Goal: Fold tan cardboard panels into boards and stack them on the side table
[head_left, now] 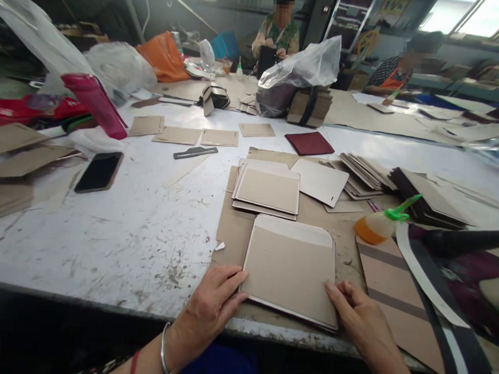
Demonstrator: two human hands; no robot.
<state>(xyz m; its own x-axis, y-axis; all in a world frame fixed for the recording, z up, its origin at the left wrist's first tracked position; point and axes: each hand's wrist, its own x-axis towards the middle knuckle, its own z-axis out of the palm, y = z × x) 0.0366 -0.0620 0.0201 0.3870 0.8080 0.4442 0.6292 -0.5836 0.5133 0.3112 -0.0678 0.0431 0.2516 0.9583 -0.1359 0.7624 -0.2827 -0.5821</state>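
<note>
A flat tan panel [289, 267] with rounded top corners and a paler top band lies at the table's front edge. Dark layers show along its lower and right sides, so it may be more than one piece. My left hand [216, 297] pinches its left edge between thumb and fingers. At the right edge, the thumb and curled fingers of my right hand [356, 307] grip it too. Just behind it is a stack of similar tan panels [268, 189], with a pale panel [320, 181] beside the stack. Brown cardboard [230, 236] lies beneath.
To the right stand a glue bottle [375, 227] with a green nozzle and a striped brown piece [394, 289]. Dark-edged panels [430, 199] are stacked behind. A phone [99, 172], metal ruler [195, 152] and pink bottle [95, 105] lie leftward. Two people sit across the tables.
</note>
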